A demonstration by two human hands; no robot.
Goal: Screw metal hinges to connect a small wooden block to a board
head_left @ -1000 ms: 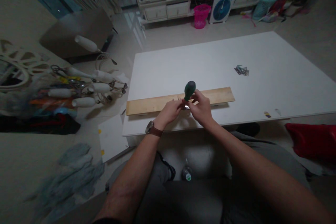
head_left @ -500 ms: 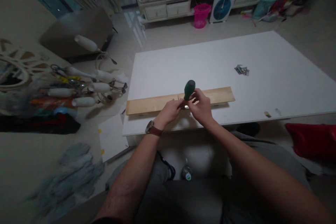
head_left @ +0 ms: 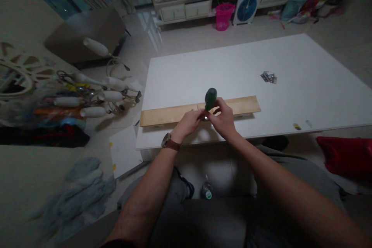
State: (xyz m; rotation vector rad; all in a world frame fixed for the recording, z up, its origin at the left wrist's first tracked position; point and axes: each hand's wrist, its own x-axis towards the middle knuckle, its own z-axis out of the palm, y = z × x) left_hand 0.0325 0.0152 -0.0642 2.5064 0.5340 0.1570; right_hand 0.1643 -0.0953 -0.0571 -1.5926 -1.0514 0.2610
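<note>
A green screwdriver [head_left: 210,99] with a dark cap stands nearly upright, handle up, over a long wooden board [head_left: 165,115]. My right hand [head_left: 223,119] curls its fingers at the lower end of the handle; its exact grip is partly hidden. My left hand [head_left: 190,122], with a watch [head_left: 171,142] on the wrist, presses its closed fingertips together at the screwdriver's foot; what they hold cannot be made out. A small shiny metal piece [head_left: 206,118] shows between the hands, at the board's near edge. The board lies on a large white panel [head_left: 232,69].
Several metal brackets [head_left: 269,77] lie in a small pile on the panel's right part. A lamp with several white shades [head_left: 112,96] stands on the left. A clear bottle [head_left: 207,191] is on the floor between the legs. Red cloth [head_left: 344,155] lies at right.
The view has shifted very slightly. Both hands and the screwdriver keep almost the same place, with the handle tilted a touch differently.
</note>
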